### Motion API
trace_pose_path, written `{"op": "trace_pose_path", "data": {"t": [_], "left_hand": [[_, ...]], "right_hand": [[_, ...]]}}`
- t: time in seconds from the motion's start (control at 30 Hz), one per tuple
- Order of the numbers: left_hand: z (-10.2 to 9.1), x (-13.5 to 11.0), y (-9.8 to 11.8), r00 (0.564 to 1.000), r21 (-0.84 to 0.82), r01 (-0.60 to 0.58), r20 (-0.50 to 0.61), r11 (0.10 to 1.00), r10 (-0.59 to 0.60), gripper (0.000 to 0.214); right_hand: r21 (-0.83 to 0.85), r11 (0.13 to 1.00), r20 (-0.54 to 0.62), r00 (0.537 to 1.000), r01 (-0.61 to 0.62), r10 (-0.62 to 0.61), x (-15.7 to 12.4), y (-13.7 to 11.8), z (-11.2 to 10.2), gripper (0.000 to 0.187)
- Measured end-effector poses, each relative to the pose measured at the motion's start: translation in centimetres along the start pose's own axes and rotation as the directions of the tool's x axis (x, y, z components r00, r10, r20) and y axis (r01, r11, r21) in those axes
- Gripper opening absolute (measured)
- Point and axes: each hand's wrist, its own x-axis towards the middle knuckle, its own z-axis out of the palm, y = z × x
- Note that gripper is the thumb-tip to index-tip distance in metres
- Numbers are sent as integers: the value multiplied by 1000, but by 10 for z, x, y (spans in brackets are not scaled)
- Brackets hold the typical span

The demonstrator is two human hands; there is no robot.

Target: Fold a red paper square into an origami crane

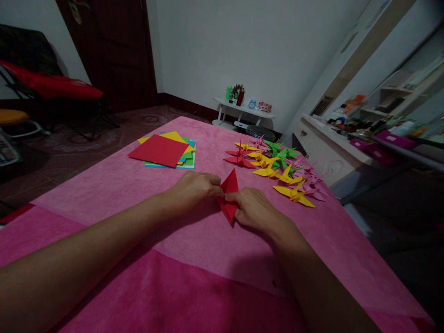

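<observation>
1. Red piece (231, 184), one: folded paper, pointed at far and near ends; on or just above the cloth (180, 245), between the two hands, to the left of the nearest yellow crane
2. Left hand (199, 190): fingertips closed on the piece's left edge; the exact pinch partly hidden
3. Right hand (255, 206): grasping the right side, a finger laid across the paper, the rest bent at the edge
4. Risk, crease: uneven pull between the hands could set a fold off its line and leave the points lopsided
5. Risk, tear: thin paper, strained where layers meet, could split if pressed or tugged hard
6. Risk, slip: the cloth, seemingly soft, may give under pressure and blur a crease
7. Risk, knock: a wide sweep of the right arm could bump the nearest crane
8. Cranes, a cluster: yellow (294, 194), red (240, 159), green (280, 155) and pink (314, 189); sharp wings, matt paper, some overlapping
9. Sheets, a loose stack: flat, square-cornered, red sheet (159, 150) uppermost, yellow, green and blue edges fanned beneath
10. Cloth: pink, mottled, deeper pink at the near side
</observation>
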Motion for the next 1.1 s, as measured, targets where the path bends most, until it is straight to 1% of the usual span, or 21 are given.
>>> {"op": "trace_pose_path", "data": {"t": [0.07,0.17,0.27,0.33,0.4,0.47,0.53,0.57,0.63,0.7,0.73,0.77,0.8,0.87,0.93,1.0,1.1], "left_hand": [[-2,1,-1,1000,-11,18,20,1000,-17,20],[-6,2,-1,995,-32,56,80,998,-53,20],[-8,2,0,991,-86,81,115,993,-71,15],[-8,2,0,991,-127,97,108,987,-83,14],[-7,1,0,990,-177,124,84,976,-111,13],[-4,2,-1,986,-277,169,40,946,-164,13],[0,2,-3,967,-438,226,-3,870,-253,17],[2,2,-4,950,-526,260,-9,810,-311,20],[8,2,-5,905,-698,329,41,637,-423,25],[15,1,-5,860,-826,371,132,425,-493,28],[18,1,-4,843,-868,369,163,332,-513,29],[21,0,-3,831,-898,357,179,258,-527,30],[24,0,-2,821,-918,339,181,207,-542,31],[27,0,-1,808,-935,314,174,162,-564,32],[29,0,0,803,-937,310,169,159,-571,31],[29,0,1,805,-937,307,162,168,-570,30],[30,0,2,811,-944,281,138,172,-569,27]], "right_hand": [[14,1000,-22,1000,-4,4,1,1,2,17],[42,999,-59,998,32,-30,3,2,5,19],[99,993,-124,991,56,-44,4,4,9,17],[161,985,-174,984,55,-27,5,6,13,12],[257,964,-220,976,66,-8,7,7,18,10],[397,914,-277,960,87,29,9,7,22,12],[554,824,-329,940,117,88,12,5,24,13],[628,768,-344,931,130,124,13,4,24,14],[745,651,-344,919,142,192,15,0,23,17],[817,563,-318,913,127,256,16,-2,23,21],[841,529,-300,911,114,282,16,-3,23,22],[862,497,-281,910,100,305,16,-3,24,23],[882,463,-262,908,87,328,17,-3,26,23],[917,391,-235,892,73,386,17,-2,30,23],[934,346,-253,857,94,449,18,0,33,22],[927,352,-299,818,128,491,18,2,34,22],[902,412,-349,783,131,515,18,2,35,23]]}}
